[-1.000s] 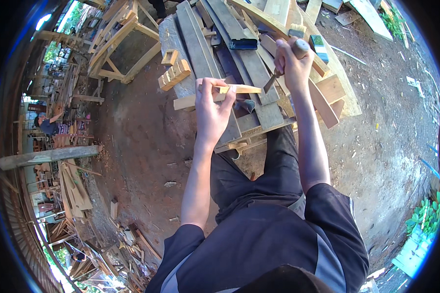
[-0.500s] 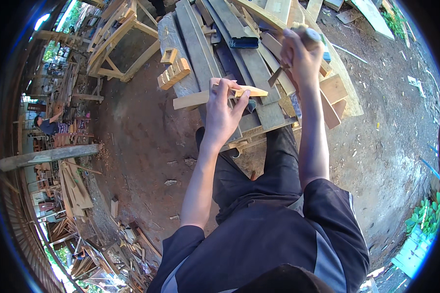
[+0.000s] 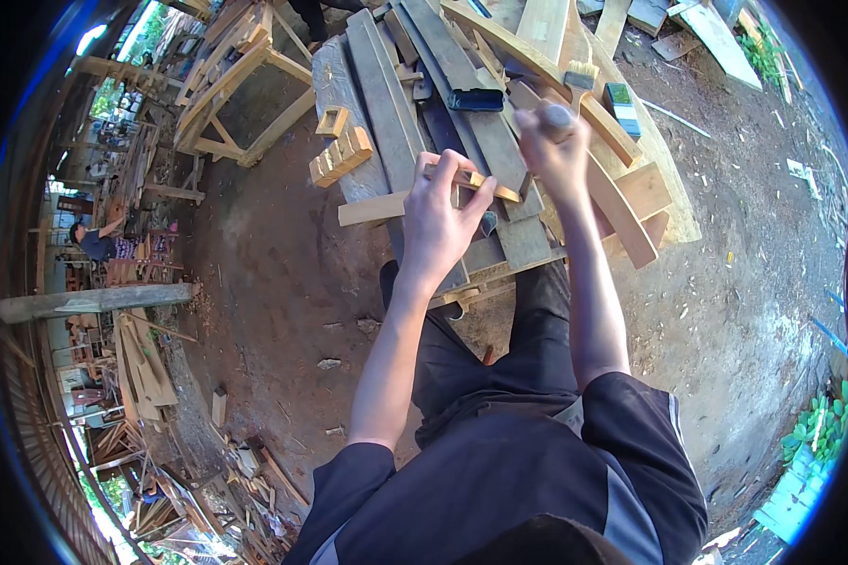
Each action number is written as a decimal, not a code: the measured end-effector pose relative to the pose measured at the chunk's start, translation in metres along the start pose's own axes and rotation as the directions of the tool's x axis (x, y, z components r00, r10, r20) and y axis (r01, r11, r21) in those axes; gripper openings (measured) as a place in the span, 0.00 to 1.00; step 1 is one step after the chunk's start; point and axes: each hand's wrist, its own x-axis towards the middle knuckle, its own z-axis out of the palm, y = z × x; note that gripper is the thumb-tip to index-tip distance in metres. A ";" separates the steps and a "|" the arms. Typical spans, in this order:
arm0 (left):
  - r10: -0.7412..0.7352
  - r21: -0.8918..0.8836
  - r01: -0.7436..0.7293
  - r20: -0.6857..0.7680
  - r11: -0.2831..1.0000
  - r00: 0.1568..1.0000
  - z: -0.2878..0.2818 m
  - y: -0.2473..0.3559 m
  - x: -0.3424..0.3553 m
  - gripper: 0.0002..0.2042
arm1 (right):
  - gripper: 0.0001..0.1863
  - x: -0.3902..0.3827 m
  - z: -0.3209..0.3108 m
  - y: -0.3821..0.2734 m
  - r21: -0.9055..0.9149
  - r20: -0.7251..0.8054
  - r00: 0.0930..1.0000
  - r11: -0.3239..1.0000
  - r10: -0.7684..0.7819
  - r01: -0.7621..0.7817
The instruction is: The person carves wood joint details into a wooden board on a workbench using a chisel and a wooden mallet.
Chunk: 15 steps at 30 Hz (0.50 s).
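My left hand (image 3: 438, 226) pinches a small, pale piece of wood (image 3: 505, 192) over the plank-covered bench. My right hand (image 3: 558, 160) is closed round the thick handle (image 3: 558, 117) of a bladed tool, whose round butt points up. Its dark blade is mostly hidden, with the lower end close to the right end of the wood piece; I cannot tell whether they touch. Beneath both hands lie several long grey planks (image 3: 383, 87). Left of my left hand, a pale board (image 3: 371, 209) juts out from the bench.
Notched wooden blocks (image 3: 341, 156) sit on the bench's left side. Farther right are a brush (image 3: 581, 75), a small box (image 3: 622, 107) and a curved board (image 3: 624, 209). A dark open container (image 3: 477, 100) lies on the planks. A wooden frame (image 3: 245, 85) stands far left; another person (image 3: 96, 241) is beyond.
My right hand has come down and left with the tool, bringing its blade to the wood piece. My left hand has turned slightly, tilting the piece's right end downward.
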 end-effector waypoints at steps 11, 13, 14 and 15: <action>0.003 0.082 -0.003 0.004 0.997 1.000 0.003 0.002 0.029 0.15 | 0.17 0.007 -0.013 -0.003 0.235 -0.057 0.985 0.962 0.160 -0.143; 0.009 0.104 -0.014 0.042 0.994 0.999 0.007 0.004 0.034 0.15 | 0.17 0.009 -0.020 -0.003 0.339 -0.084 0.970 0.922 0.226 -0.185; 0.012 0.093 -0.017 0.052 0.996 0.999 0.008 0.005 0.037 0.16 | 0.18 0.013 -0.024 -0.002 0.357 -0.071 0.968 0.913 0.240 -0.200; 0.016 0.090 -0.021 0.053 0.996 0.998 0.010 0.006 0.039 0.16 | 0.18 0.015 -0.029 -0.002 0.354 -0.074 0.969 0.914 0.236 -0.196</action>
